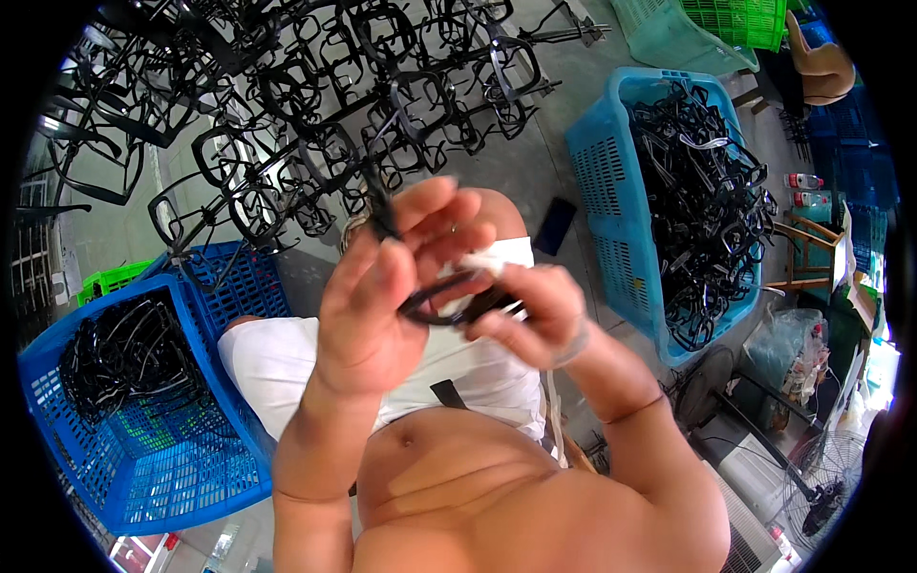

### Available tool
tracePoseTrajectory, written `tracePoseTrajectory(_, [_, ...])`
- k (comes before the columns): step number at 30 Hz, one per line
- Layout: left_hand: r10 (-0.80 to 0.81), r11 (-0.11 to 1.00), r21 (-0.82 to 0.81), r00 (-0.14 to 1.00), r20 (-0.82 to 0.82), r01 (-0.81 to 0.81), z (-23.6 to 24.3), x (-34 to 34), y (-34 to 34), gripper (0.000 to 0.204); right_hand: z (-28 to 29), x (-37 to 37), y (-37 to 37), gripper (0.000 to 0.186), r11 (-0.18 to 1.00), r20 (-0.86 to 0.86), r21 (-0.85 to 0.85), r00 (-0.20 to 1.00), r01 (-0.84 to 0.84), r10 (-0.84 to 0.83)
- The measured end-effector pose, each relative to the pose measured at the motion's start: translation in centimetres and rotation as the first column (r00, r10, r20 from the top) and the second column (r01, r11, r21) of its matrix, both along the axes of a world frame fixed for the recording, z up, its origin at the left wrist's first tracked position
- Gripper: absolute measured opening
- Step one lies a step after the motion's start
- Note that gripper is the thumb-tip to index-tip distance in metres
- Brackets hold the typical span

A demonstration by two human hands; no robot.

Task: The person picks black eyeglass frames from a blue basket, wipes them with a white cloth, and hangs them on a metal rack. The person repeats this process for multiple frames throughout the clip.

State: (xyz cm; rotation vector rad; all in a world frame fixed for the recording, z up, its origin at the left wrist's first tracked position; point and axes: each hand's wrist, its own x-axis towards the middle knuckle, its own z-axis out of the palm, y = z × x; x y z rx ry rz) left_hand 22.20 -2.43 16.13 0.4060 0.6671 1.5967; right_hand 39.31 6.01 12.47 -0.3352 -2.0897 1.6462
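Observation:
In front of my lap, my right hand (540,310) is closed on a black eyeglass frame (439,298), thumb and fingers pinching one side of it. The frame's rim reaches left, close to the palm of my left hand (377,296). My left hand is raised, its fingers curled and blurred by motion. A dark strip (381,208), like part of another black eyeglass frame, runs between its thumb and fingers. Its upper end merges with the black frames (411,105) hanging in rows on a rack just beyond, so where it ends is hidden.
A light blue basket (597,177) heaped with black eyeglass frames (702,210) stands at the right. At the left is a blue basket (244,468) with more frames (134,353). A dark phone (555,226) lies on the floor. Fans (826,468) stand at lower right.

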Motion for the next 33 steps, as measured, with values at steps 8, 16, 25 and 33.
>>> tracePoseTrajectory(8, [0.379,0.672,-0.283,0.646,-0.663,-0.685,-3.5,-2.8,11.6,0.048,1.2,2.3,9.4,0.048,0.723,-0.327,-0.470,0.661,0.506,-0.675])
tracePoseTrajectory(16, [0.424,0.698,-0.210,0.631,-0.650,-0.685,-6.1,-3.9,14.7,0.026,-4.1,-1.1,21.0,0.037,0.730,0.052,-0.394,0.807,0.558,-0.588])
tracePoseTrajectory(25, [0.364,0.686,-0.219,0.588,-0.722,-0.693,-6.0,-3.6,14.5,0.028,-1.1,-2.8,24.4,0.027,0.842,0.223,-0.363,0.914,0.400,-0.339])
tracePoseTrajectory(33, [0.361,0.688,-0.223,0.593,-0.720,-0.690,-5.9,-3.4,15.0,0.029,-4.6,-4.1,23.1,0.035,0.763,0.008,-0.400,0.834,0.508,-0.551])
